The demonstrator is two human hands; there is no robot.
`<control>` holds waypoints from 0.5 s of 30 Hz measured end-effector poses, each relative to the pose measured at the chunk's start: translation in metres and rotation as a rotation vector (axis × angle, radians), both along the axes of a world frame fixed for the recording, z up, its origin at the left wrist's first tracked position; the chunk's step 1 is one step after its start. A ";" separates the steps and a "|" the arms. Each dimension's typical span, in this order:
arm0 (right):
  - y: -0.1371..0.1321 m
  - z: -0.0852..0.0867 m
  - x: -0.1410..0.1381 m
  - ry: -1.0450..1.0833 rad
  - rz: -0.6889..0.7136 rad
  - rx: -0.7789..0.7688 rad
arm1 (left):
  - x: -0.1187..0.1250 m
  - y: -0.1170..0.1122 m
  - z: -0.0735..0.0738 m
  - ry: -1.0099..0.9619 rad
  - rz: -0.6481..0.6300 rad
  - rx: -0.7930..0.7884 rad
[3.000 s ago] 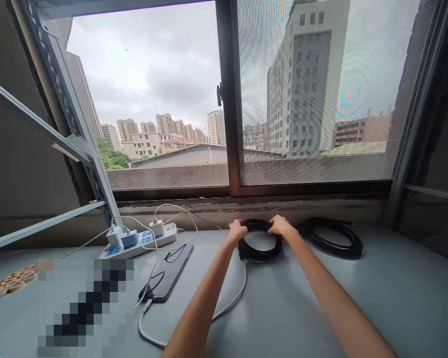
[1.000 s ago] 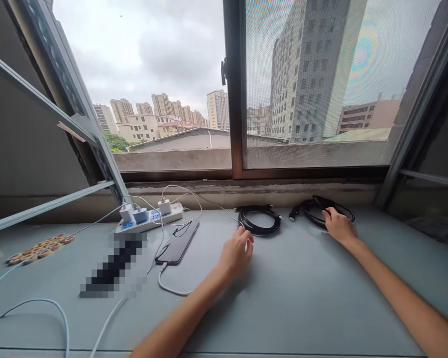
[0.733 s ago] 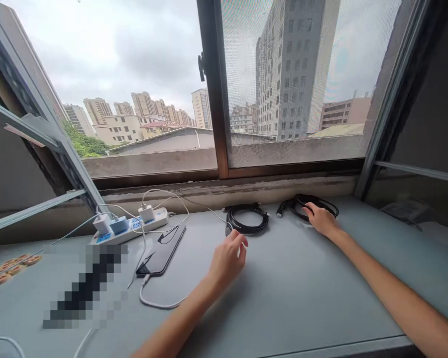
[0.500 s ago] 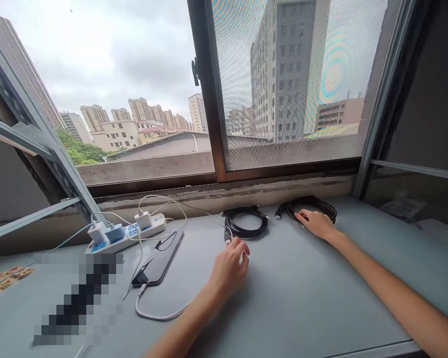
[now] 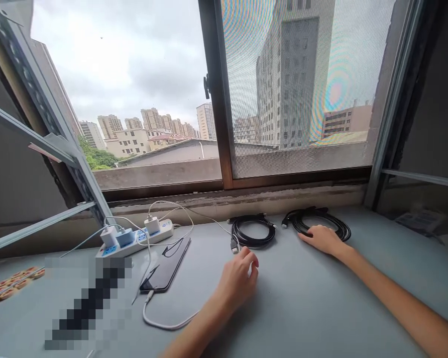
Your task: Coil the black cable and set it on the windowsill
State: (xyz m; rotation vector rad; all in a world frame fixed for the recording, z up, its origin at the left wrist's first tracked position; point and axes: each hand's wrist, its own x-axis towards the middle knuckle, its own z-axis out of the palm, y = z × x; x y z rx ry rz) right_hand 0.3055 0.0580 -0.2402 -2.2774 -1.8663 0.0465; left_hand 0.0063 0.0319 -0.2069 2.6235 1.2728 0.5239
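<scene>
At the middle of the frame, on the grey table [image 5: 302, 308], the left hand [image 5: 239, 281] rests with fingers loosely curled and holding nothing, just below the plug end of a black cable coil [image 5: 253, 231] lying flat. To its right, the right hand [image 5: 323, 238] lies palm down, fingers spread, touching the near edge of a second black coil [image 5: 321, 221] whose loop stretches left to right. A phone [image 5: 166, 271], a white charging lead [image 5: 164, 323] and a power strip [image 5: 138, 236] sit at centre left.

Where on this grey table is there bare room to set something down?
The barest stretch of the table lies in front of the two black cable coils, between the left hand and the right hand. It is crowded on the left, around the power strip, the phone and the white charging cable.
</scene>
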 end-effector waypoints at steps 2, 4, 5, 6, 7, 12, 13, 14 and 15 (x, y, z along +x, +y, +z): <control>0.000 0.000 0.000 -0.004 -0.001 -0.001 | 0.000 0.001 -0.002 -0.009 -0.007 0.014; -0.002 0.000 0.000 -0.010 0.003 -0.004 | 0.000 0.002 -0.002 -0.014 -0.010 0.023; -0.002 0.001 0.001 -0.012 0.009 -0.006 | 0.000 0.002 -0.002 -0.013 -0.010 0.025; -0.003 0.002 0.001 -0.014 0.017 -0.007 | 0.001 0.002 -0.001 -0.011 -0.012 0.027; -0.004 0.002 0.001 -0.015 0.025 -0.009 | 0.001 0.001 0.000 -0.008 -0.015 0.029; -0.006 0.005 0.000 -0.011 0.044 -0.013 | 0.001 0.000 0.003 -0.003 -0.026 0.032; -0.006 0.005 0.000 -0.009 0.044 -0.013 | 0.001 0.001 0.003 0.002 -0.030 0.034; -0.006 0.005 -0.001 -0.007 0.043 -0.012 | 0.000 0.001 0.003 0.007 -0.039 0.037; -0.006 0.005 -0.001 -0.005 0.041 -0.012 | 0.000 0.001 0.002 0.012 -0.051 0.040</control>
